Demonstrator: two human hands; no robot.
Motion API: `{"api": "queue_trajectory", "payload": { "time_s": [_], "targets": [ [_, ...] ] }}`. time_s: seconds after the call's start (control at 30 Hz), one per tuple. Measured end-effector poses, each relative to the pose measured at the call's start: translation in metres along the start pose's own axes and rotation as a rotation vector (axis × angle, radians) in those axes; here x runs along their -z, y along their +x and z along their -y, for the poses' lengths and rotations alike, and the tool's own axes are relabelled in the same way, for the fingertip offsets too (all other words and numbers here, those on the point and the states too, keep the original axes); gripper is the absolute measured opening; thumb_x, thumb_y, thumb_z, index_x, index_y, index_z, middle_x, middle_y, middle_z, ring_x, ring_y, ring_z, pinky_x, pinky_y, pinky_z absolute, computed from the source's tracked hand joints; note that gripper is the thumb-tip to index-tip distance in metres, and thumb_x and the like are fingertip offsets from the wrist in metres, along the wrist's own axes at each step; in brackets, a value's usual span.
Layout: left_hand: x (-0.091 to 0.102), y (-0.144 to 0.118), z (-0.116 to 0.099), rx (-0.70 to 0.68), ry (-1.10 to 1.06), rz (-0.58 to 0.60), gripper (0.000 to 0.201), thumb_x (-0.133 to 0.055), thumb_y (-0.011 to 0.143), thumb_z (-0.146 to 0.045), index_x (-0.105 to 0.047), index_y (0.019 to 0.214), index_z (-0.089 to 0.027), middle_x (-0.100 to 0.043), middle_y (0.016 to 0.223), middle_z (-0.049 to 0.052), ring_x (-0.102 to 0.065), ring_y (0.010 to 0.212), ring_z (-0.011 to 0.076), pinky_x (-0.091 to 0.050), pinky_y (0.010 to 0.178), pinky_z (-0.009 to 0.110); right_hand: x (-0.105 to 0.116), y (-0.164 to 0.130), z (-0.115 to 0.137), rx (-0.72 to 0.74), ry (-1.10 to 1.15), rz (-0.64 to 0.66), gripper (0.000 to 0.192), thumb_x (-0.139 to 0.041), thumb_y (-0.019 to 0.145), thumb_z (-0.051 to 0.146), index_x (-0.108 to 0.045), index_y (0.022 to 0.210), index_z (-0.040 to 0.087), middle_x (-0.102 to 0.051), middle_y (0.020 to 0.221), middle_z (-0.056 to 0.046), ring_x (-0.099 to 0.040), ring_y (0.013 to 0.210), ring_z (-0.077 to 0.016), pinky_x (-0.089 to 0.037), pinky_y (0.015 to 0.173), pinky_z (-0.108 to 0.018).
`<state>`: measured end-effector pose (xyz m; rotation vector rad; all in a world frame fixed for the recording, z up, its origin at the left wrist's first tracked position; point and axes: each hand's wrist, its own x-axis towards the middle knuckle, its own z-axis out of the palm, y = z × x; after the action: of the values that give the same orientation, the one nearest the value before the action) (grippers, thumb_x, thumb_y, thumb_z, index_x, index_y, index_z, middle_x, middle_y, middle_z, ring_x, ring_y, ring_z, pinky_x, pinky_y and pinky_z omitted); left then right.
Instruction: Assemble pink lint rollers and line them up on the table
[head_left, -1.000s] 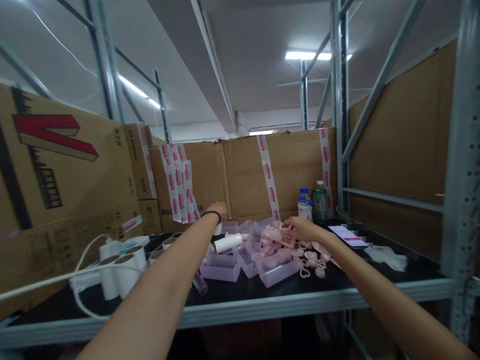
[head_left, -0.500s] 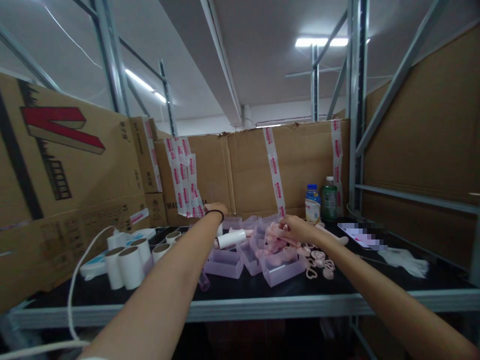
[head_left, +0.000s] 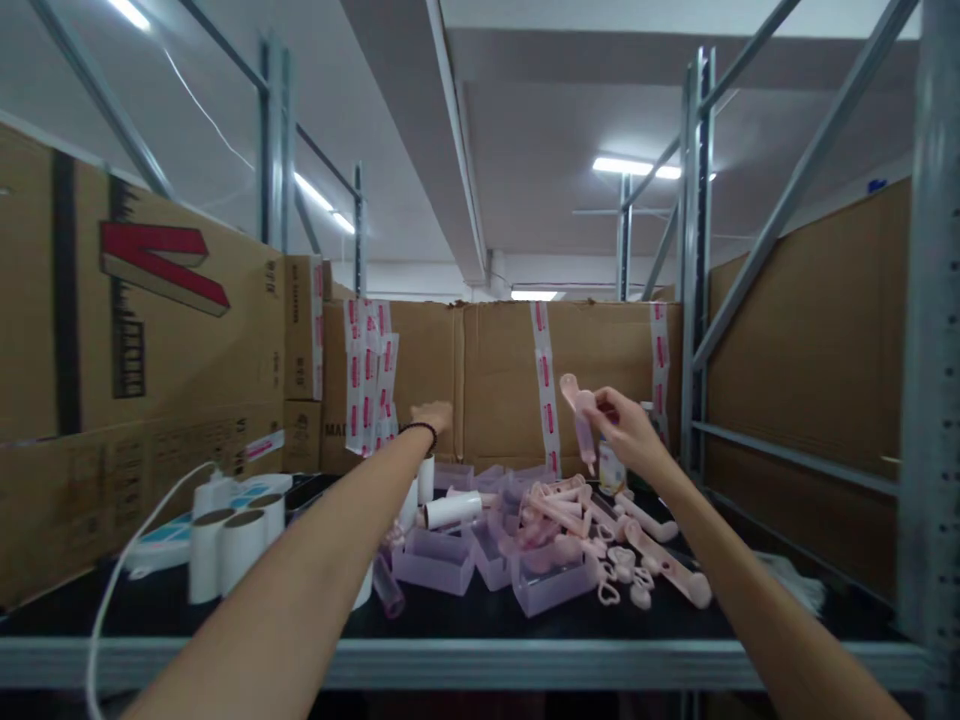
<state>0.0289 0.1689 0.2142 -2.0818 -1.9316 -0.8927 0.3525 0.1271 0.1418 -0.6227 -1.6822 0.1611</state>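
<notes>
Above shelf (head_left: 465,650), raised right hand (head_left: 626,432) pinches pink handle (head_left: 581,415).

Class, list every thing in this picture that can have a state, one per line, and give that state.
right hand: raised, shut on the pink handle
pink handle: held upright above the shelf
left hand: reached out to the taped strips, grip unclear
white roll: lying on its side
clear lilac box: open, lying on the shelf
two white rolls: standing upright
</notes>
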Motion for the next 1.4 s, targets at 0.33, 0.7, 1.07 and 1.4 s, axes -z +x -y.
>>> {"api": "queue_trajectory", "payload": {
  "time_s": [0.33,0.7,1.07,1.4],
  "targets": [
    [0.027,-0.126,-0.090,-0.408,-0.899,0.022,0.040,-0.045,0.105,-0.040,-0.074,0.108,-0.014,-0.076,0.115,0.012,-0.071,0.110,0.0245,-0.055,0.101,0.041,0.007,-0.071,0.108,0.024,0.691,-0.149,0.021,-0.068,0.097,0.045,-0.062,0.092,0.026,-0.063,0.110,-0.004,-0.059,0.090,-0.0170,-0.050,0.084,-0.028],
    [-0.010,-0.294,-0.037,-0.082,-1.267,0.195,0.056,-0.072,0.084,-0.071,-0.071,0.104,-0.019,-0.076,0.084,0.007,-0.068,0.073,0.0201,-0.053,0.065,0.029,-0.039,-0.146,0.141,-0.078,0.747,0.323,0.025,-0.070,0.092,0.055,-0.070,0.099,0.031,-0.065,0.127,-0.009,-0.060,0.122,-0.0318,-0.050,0.101,-0.042],
    [-0.012,-0.327,0.003,-0.277,-0.674,-0.137,0.035,-0.060,0.098,-0.055,-0.079,0.091,-0.026,-0.074,0.078,0.004,-0.063,0.071,0.0220,-0.052,0.075,0.033,-0.062,-0.169,0.175,0.036,0.086,0.339,0.051,-0.083,0.088,0.042,-0.067,0.136,0.043,-0.078,0.122,-0.003,-0.075,0.108,-0.0294,-0.061,0.090,-0.037],
    [-0.001,-0.298,0.001,-0.224,-0.909,0.084,0.024,-0.052,0.104,-0.043,-0.066,0.113,-0.027,-0.071,0.100,0.004,-0.067,0.096,0.0224,-0.051,0.087,0.031,-0.039,-0.135,0.100,-0.393,-0.216,0.047,0.042,-0.066,0.095,0.053,-0.066,0.124,0.023,-0.077,0.104,-0.008,-0.073,0.087,-0.0262,-0.055,0.072,-0.034]
  ]
}}
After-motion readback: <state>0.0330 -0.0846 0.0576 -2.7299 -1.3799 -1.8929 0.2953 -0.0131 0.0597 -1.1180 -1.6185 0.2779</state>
